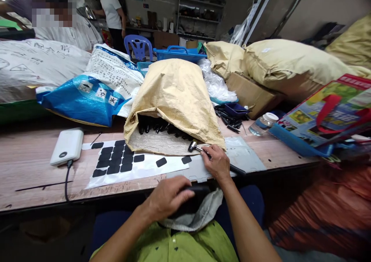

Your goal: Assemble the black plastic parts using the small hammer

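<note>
My right hand (216, 162) is closed round a hammer (237, 169) near the front edge of the table. Its small metal head points left, at the mouth of a tan woven sack (176, 88), and its black handle runs out to the right. Shiny black pieces (156, 126) show inside that sack. Over my lap, my left hand (171, 195) has its fingers and thumb curled at a dark black object (199, 190); its shape is mostly hidden. Beneath it lies a pale woven cloth or sack edge (199, 217). A white sheet with black rounded patches (156, 174) lies left of the hammer.
A white power bank (67, 146) with a cable sits at left. Behind are a blue and white bag (87, 96) and a cardboard box (252, 92). At right stand a clear jar (263, 124) and a printed bag (327, 111) in a blue tray. Two people are in the background.
</note>
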{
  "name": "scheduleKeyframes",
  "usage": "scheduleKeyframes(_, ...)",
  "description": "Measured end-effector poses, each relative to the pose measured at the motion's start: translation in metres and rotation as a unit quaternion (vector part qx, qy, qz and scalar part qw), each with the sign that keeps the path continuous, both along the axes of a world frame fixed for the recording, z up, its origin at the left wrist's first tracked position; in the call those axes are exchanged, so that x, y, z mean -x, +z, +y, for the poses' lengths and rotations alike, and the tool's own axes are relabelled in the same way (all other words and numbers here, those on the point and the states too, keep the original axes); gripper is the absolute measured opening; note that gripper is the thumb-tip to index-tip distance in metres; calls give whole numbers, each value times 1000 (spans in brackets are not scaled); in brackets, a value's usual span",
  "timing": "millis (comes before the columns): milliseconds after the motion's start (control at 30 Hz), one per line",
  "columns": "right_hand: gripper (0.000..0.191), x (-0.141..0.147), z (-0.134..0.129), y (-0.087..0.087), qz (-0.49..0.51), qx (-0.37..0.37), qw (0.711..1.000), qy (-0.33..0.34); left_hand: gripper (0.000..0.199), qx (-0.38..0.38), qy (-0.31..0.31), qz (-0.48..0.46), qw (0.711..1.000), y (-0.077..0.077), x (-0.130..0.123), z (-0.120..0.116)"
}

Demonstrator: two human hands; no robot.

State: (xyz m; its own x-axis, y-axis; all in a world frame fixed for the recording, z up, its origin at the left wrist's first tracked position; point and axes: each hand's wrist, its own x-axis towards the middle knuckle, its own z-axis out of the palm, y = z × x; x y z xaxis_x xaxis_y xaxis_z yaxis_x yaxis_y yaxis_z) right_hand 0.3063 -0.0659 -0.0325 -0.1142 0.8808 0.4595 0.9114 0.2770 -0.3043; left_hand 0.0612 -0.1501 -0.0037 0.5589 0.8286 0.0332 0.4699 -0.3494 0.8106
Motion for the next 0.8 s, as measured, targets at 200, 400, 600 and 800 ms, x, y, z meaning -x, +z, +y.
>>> scheduleKeyframes(200,18,2,0,1,-1,4,1000,-7,24,79,41,215,973,-49,-11,-27)
scheduleKeyframes(400,17,4,2,1,-15,7,1000,-17,28,99,80,301,945,-69,-3,-29)
scheduleKeyframes(600,18,4,4,0,-27,10,999,-21,29,92,38,253,962,-54,-6,-39)
scheduleKeyframes(800,17,4,6,-1,-37,11,999,-24,25,99,68,72,990,-20,7,-14)
